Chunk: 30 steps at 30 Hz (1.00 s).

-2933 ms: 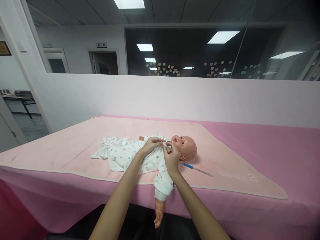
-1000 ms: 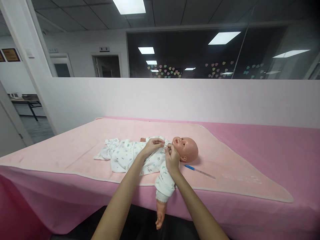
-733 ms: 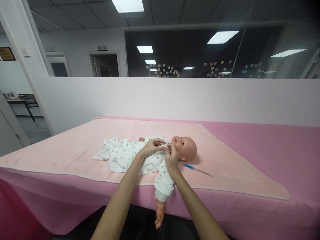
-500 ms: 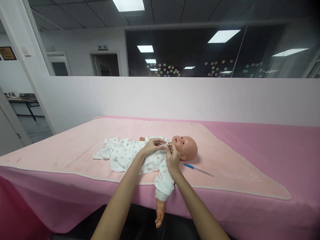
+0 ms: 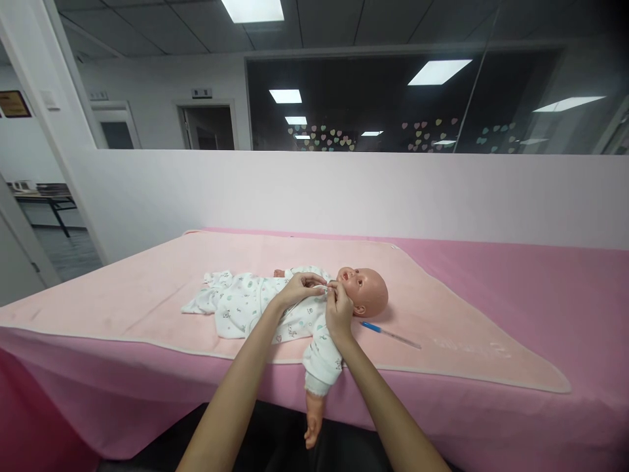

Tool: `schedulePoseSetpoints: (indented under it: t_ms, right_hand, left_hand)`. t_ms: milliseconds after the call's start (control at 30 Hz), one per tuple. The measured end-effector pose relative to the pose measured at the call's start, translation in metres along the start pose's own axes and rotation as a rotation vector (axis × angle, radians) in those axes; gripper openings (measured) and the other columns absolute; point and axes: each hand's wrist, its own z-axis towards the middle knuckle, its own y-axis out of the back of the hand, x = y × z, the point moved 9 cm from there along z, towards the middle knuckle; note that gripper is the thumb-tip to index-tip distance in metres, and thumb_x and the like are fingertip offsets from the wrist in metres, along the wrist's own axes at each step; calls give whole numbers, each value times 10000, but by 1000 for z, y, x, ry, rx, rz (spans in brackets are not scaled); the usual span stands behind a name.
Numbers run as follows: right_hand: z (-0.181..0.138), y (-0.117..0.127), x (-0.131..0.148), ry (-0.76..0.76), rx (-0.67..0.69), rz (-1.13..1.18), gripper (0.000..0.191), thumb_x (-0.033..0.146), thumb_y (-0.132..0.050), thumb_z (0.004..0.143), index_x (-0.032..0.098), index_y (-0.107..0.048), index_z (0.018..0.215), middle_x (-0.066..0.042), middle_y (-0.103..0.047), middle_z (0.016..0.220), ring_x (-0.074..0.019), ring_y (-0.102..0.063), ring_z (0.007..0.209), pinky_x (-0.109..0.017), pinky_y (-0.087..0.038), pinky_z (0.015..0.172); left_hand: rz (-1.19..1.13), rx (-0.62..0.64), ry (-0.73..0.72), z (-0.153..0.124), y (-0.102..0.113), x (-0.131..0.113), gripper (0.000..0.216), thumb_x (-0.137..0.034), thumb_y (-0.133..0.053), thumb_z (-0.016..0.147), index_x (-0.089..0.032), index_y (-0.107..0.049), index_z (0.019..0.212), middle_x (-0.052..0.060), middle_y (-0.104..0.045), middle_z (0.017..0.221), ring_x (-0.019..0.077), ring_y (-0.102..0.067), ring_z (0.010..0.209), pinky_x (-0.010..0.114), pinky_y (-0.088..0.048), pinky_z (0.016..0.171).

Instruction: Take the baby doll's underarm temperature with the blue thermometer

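Note:
A baby doll (image 5: 369, 290) lies on its back with its head to the right. It wears a white printed outfit (image 5: 242, 307), and one arm hangs over the table's front edge. At the neck and upper chest, my left hand (image 5: 301, 288) pinches the cloth of the outfit between thumb and fingers. Right beside it, my right hand (image 5: 340, 307) is closed on the same bit of cloth near the collar, its fingertips touching those of my left. The exact fastening between the fingertips is too small to make out. A blue-capped thermometer-like stick (image 5: 390, 334) lies right of my right hand.
Under the doll a peach-coloured blanket (image 5: 462, 328) is spread over a pink tablecloth (image 5: 550, 295). Behind the table rises a low white wall (image 5: 344, 196) with a glass window above it. A doorway and a distant table (image 5: 46, 198) are at the left.
Almost nothing differs. Both hands stay at the doll's collar, with only a tiny shift of the fingertips and a slight drift of the view.

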Motion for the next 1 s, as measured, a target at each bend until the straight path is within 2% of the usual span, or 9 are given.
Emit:
schedulePoseSetpoints:
  t_ms: [167,300,567,767,1000]
  right_hand:
    - [0,-1,0,4,0,-18,230,278,-352,832,174,-557,821,-60,-645,780,-178,-578,710,-259,-401,650]
    - [1,1,2,17,-20,0,226,272,-364,817,168,-565,824,-64,-646,782,-174,-579,702,-255,-405,635]
    - [-2,1,3,18,-41,-33,160,243,-448,751,162,-539,854,20,-525,569,-105,-410,436,-230,-354,490]
    - [-2,3,12,89,-70,-87,101,216,-480,724,171,-526,801,1,-551,701,-80,-389,437,-238,-380,529]
    - [-4,3,20,176,-94,-166,135,233,-452,770,165,-550,835,-52,-582,834,-110,-463,545,-249,-404,579]
  left_hand:
    - [24,-5,-26,-1,0,-4,315,-282,-709,627,-112,-660,888,-16,-512,617,51,-375,562,190,-283,521]
    - [8,-21,-23,-1,1,-4,333,-291,-710,622,-114,-665,901,8,-566,660,68,-437,591,199,-325,549]
    - [-84,-58,26,-1,3,1,316,-280,-708,627,-122,-666,898,61,-651,820,136,-575,755,242,-430,692]
    - [-150,-100,34,-1,5,0,278,-295,-703,628,-118,-674,840,67,-654,835,144,-582,783,253,-443,725]
    - [-142,-103,27,0,6,0,226,-266,-679,644,-114,-678,812,63,-657,814,147,-583,797,246,-444,733]
